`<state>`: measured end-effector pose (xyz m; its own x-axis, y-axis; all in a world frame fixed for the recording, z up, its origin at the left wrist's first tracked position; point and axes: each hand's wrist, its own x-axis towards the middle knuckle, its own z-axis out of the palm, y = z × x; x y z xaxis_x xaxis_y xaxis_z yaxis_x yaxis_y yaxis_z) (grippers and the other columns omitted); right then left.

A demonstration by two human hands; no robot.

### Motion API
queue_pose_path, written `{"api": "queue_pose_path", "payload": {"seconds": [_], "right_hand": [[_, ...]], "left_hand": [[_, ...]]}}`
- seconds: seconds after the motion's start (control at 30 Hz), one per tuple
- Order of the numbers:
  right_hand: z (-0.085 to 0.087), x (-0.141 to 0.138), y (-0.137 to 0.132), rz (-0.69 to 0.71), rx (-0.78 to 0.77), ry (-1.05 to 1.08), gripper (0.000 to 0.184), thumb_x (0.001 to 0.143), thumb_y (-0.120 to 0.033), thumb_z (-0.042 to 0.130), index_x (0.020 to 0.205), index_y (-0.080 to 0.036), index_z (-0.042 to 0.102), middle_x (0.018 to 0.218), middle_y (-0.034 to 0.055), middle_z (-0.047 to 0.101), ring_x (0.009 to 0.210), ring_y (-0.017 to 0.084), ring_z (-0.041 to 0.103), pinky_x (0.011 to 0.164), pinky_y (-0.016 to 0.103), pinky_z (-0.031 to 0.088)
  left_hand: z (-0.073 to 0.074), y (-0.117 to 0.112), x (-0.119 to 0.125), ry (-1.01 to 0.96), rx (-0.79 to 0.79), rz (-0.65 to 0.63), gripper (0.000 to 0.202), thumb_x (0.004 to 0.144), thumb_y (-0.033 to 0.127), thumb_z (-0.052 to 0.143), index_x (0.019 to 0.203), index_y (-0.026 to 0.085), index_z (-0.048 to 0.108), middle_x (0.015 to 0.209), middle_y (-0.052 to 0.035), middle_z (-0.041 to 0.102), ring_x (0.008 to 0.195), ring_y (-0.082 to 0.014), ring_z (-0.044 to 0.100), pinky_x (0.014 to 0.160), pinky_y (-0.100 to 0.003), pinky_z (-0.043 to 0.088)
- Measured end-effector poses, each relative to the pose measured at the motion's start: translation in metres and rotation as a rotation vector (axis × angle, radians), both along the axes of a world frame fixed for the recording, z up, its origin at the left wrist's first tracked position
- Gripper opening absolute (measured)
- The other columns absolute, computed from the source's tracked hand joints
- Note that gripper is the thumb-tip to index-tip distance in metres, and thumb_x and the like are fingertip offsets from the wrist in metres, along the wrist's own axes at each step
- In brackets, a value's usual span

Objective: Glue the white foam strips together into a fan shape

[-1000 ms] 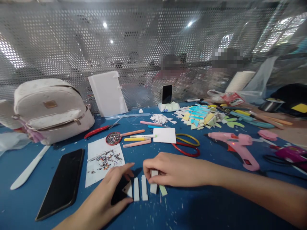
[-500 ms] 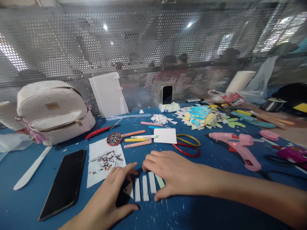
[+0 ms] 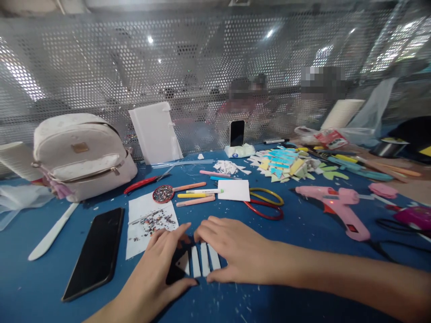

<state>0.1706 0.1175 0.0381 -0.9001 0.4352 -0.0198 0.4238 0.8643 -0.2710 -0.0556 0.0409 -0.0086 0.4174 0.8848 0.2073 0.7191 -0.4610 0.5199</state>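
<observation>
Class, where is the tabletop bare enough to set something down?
Mostly bare: between the pink glue gun and right forearm; between the white utensil and black phone. Crowded: around coloured scraps, and between the left hand and right hand, where white strips lie.

Both hands (image 3: 237, 249) flank white strips (image 3: 205, 259) on a table (image 3: 262, 305).

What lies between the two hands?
In the head view, three white strips stand in a row between the left hand and the right hand, with a pointed white piece at the left end.
</observation>
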Motion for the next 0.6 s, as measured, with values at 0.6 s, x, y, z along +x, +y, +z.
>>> {"api": "queue_pose_path", "payload": {"seconds": [0.6], "right_hand": [[0.013, 0.009, 0.007, 0.002, 0.043, -0.042, 0.042, 0.079, -0.043, 0.077, 0.103, -0.016, 0.057, 0.098, 0.0063, 0.062, 0.089, 0.024, 0.056, 0.069, 0.033, 0.042]], "left_hand": [[-0.001, 0.002, -0.005, 0.002, -0.01, 0.021, 0.077, 0.089, 0.014, 0.063, 0.146, 0.041, 0.018, 0.109, -0.0015, 0.062, 0.099, -0.025, 0.056, 0.093, -0.045, 0.045]]}}
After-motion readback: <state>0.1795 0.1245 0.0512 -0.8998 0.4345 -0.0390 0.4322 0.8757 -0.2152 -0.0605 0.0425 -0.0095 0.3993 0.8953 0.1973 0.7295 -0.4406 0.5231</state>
